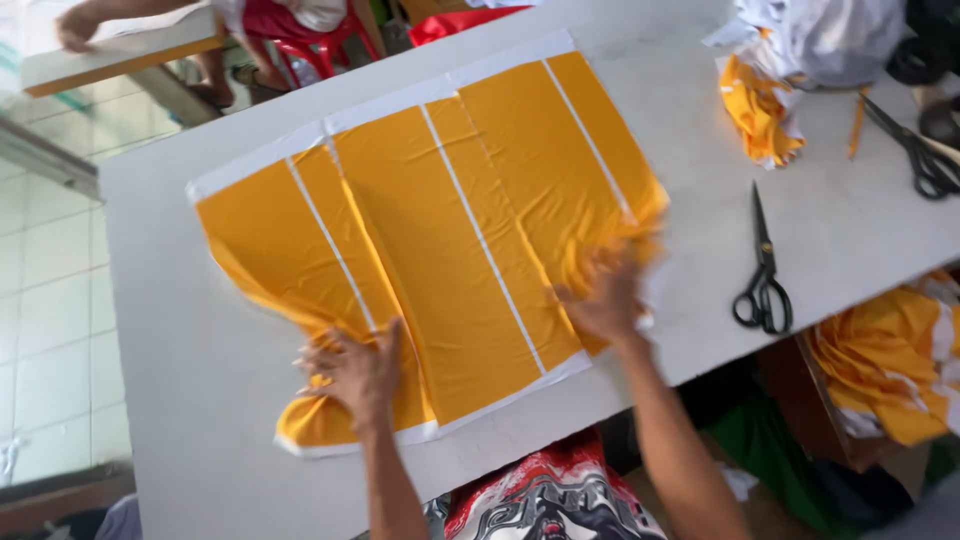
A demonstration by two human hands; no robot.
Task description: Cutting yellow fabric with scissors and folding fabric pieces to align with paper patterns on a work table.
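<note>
Your left fingers (325, 352) are spread and laid flat on the near left part of the orange fabric panel (440, 230), with nothing pinched. Your right fingers (600, 275) are blurred; they appear spread and pressed down on the near right edge, where the cloth is bunched, but whether any of them nips a fold cannot be told.

The panel lies spread across the middle of the white table (180, 330), orange with thin white stripes and a white border along its far and near edges. Judge it thin, light and limp — it creases under your palms and will slide readily on the smooth top. It is not fragile, yet it will not hold a shape. Take hold at the white border or a corner, where the edge is firmer, not mid-panel.

Your left hand (355, 370) is palm down, wrist near the table's near edge, forearm reaching straight out from your body. Your right hand (605, 300) is also palm down, forearm angled in from the near right.

Black scissors (763, 270) lie right of the panel, well apart from it. Farther right — at the far corner — sit a heap of orange and white cloth (765, 110) and a second pair of scissors (920, 155).
</note>
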